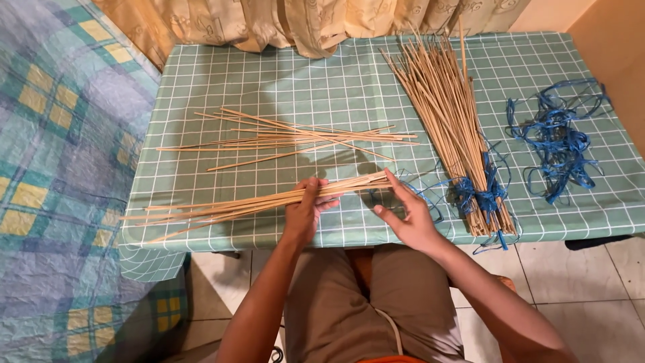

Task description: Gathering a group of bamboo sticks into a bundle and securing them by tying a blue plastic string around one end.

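Table (222,81) under a green checked cloth. A large stick bundle (450,114), tied with blue cord at its near end, lies well apart from loose blue cord (561,138). Loose sticks (289,138) lie mid-table. Left hand (306,208) clasps a small bunch of sticks (255,200) at the near edge, apparently keeping them together; right hand (410,215), fingers spread, touches their ends. No labels visible.

A home, likely a bedroom: a bed with a checked blue quilt (60,168) stands beside the table (282,81), cream curtains (302,23) hang behind it, and pale tiles cover the floor (578,275).
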